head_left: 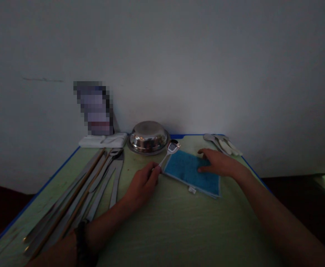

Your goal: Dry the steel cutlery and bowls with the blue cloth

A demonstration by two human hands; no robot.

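My left hand [143, 184] is closed around the handle of a small metal spoon [173, 147]. The spoon's squarish bowl points up and away, just left of a blue cloth [188, 171]. That cloth is folded and lies flat on the table, with a white tag at its near edge. My right hand [217, 163] is over the cloth's right side, its fingers apart and nothing between them. Whether the fingertips press on the cloth I cannot tell.
An upturned metal bowl [149, 136] stands at the back of the green table [162, 230]. Several long utensils [87, 185] lie along the left. Several spoons [220, 144] are at the back right. A blurred phone-like screen [97, 109] leans on the wall behind a white case [103, 140].
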